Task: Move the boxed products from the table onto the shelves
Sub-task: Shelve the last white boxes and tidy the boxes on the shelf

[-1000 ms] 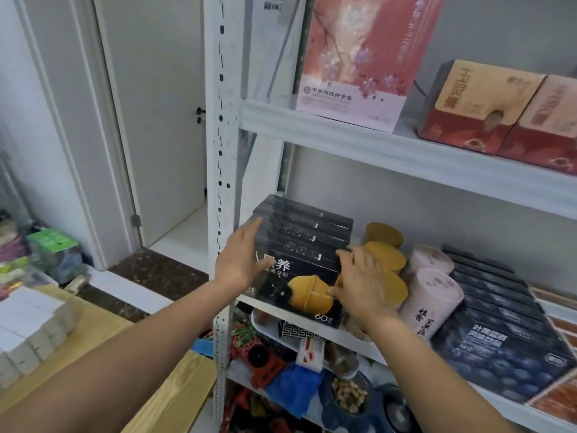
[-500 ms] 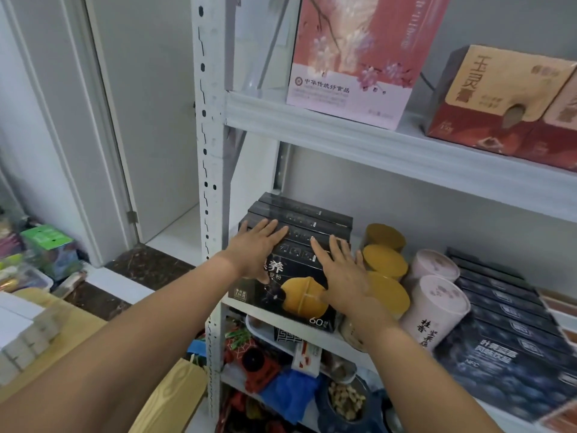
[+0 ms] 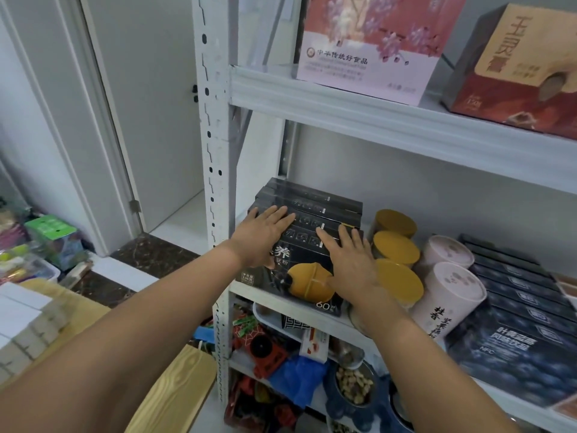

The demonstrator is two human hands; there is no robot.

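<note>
Spotter: Shelving unit (image 3: 212, 151), white steel, fills the view. Its middle shelf (image 3: 290, 300) carries a row of black boxes (image 3: 315, 210) at the left end, standing front to back, with gold-lidded tins (image 3: 396, 248) just beside them on the right.

Logger: And the newest one?

Spotter: Front box (image 3: 299, 276), at the shelf's lip, touching the box behind it. A second ago both hands clasped its sides; now neither grips. Left hand (image 3: 265, 235) lies flat across the box tops at the row's left, fingers straight and close together. Right hand (image 3: 349, 260) is flat too, palm at the front box's upper right edge, fingers reaching onto the boxes behind.

Logger: Meaning?

Spotter: Placement looks finished. This reads as a press to level and square the row. I judge the box stands by itself.

Logger: What's left?

Spotter: White boxes (image 3: 22, 326) sit on the table (image 3: 175, 392), lower left. Probably a return trip for those.
</note>
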